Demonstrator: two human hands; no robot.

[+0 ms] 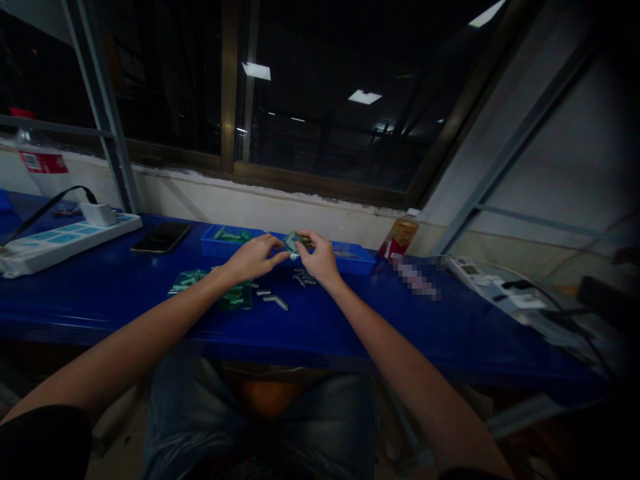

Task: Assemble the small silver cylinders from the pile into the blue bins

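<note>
Both my hands meet above the blue table (350, 320), just in front of a shallow blue tray (220, 245). My left hand (255, 258) and my right hand (320, 259) pinch a small green circuit board (294, 244) between their fingertips. Below the hands lie several small grey metal cylinders (280, 301), and to the left a heap of green boards (200, 280). More green boards sit in the tray's left end.
A black phone (161, 237) and a white power strip (60, 241) with a plugged cable lie at the left. An orange packet (397, 239) leans against the wall; a second power strip (495, 283) lies at the right. A dark window runs behind.
</note>
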